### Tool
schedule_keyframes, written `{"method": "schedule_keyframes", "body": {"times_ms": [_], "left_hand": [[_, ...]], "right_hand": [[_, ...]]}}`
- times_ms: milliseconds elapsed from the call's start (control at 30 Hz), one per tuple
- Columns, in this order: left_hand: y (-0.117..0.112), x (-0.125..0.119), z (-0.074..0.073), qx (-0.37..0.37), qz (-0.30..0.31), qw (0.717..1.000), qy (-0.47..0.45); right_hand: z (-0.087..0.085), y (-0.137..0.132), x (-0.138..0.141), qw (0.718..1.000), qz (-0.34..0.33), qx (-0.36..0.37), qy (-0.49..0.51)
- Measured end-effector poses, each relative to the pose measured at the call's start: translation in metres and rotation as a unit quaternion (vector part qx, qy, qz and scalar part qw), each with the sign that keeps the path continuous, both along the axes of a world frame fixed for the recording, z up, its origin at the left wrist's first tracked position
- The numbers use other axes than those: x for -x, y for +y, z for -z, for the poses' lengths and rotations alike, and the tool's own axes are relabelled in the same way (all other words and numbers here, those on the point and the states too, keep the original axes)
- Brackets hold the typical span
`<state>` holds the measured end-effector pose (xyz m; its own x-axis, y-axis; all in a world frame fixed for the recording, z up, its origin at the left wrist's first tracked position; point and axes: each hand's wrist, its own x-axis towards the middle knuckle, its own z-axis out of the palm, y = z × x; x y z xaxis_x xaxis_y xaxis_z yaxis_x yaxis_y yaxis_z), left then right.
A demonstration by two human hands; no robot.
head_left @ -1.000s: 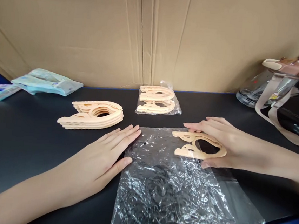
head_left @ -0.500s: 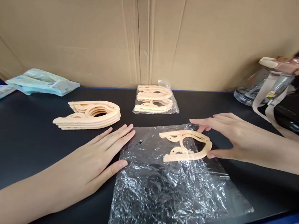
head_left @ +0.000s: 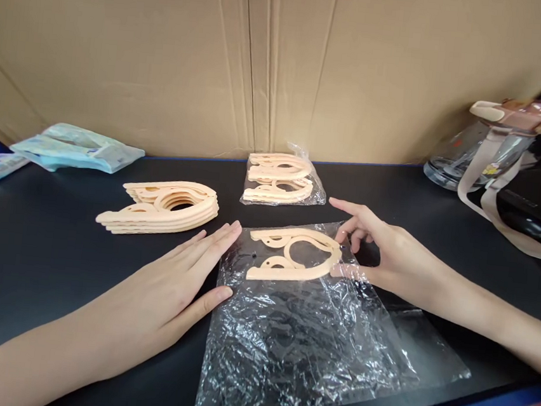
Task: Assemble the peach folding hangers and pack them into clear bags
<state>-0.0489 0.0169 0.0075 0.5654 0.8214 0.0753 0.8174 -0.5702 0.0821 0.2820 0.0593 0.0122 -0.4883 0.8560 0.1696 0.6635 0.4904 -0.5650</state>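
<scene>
A crinkled clear plastic bag [head_left: 305, 340] lies flat on the black table [head_left: 31, 250]. A single beige folded plastic hanger [head_left: 294, 256] sits at the bag's far end, apparently under the film. My right hand [head_left: 380, 255] pinches the hanger's right end, thumb partly under the film. My left hand [head_left: 171, 289] lies flat with fingers stretched out, pressing the table at the bag's left edge, the thumb touching the plastic.
A stack of several loose beige hangers [head_left: 165, 207] lies to the left. A sealed bag of hangers [head_left: 279, 181] sits behind. Blue tissue packs [head_left: 77, 146] are far left. A clear bottle with a strap [head_left: 488, 150] and a black bag [head_left: 538, 203] stand right. Cardboard [head_left: 284, 64] backs the table.
My right hand has slid the single hanger leftward along the bag, from its right corner to its far left part. My left hand has stayed flat in place.
</scene>
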Motion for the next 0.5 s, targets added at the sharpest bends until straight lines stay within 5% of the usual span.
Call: {"method": "schedule_keyframes", "body": {"times_ms": [267,500], "left_hand": [[0.000,0.000,0.002,0.016,-0.018,1.000,-0.014],[0.000,0.001,0.000,0.012,0.006,1.000,-0.013]], "right_hand": [[0.004,-0.003,0.004,0.999,0.027,-0.005,0.035],[-0.008,-0.005,0.007,0.991,0.007,0.092,0.102]]}}
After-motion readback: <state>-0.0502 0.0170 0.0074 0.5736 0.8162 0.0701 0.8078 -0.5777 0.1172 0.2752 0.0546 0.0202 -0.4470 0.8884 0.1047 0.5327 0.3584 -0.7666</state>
